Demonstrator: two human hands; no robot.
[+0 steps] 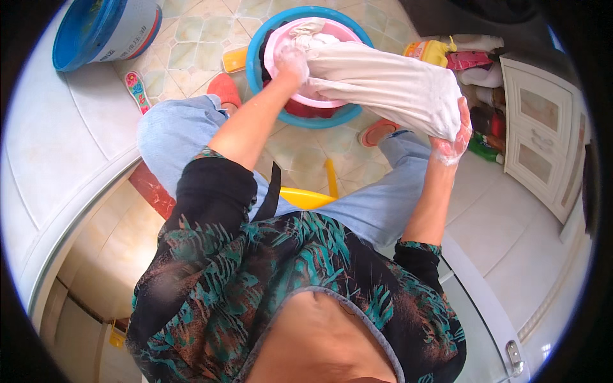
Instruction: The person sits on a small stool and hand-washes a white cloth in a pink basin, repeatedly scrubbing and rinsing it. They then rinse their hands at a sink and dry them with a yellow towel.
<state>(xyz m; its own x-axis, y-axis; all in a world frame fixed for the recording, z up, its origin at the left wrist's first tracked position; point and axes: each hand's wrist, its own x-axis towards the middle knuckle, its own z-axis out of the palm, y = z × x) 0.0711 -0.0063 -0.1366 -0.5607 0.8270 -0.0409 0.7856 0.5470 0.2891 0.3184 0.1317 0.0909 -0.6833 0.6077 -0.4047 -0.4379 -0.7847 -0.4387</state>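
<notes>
A wet off-white cloth, perhaps a garment, stretches from a pink basin out to the right. At the basin's left side my left hand, covered in suds and slightly blurred, grips the bunched near end. My right hand, also soapy at palm and wrist, holds the far end, with some fingers hidden by the fabric. The pink basin rests inside a larger blue basin, where dark and red cloth shows around it.
A yellow object lies left of the basins. Farther left are a blue-and-white bucket and a patterned insole. Several bottles, one yellow, stand by a white cabinet at right. A yellow stool is beneath me.
</notes>
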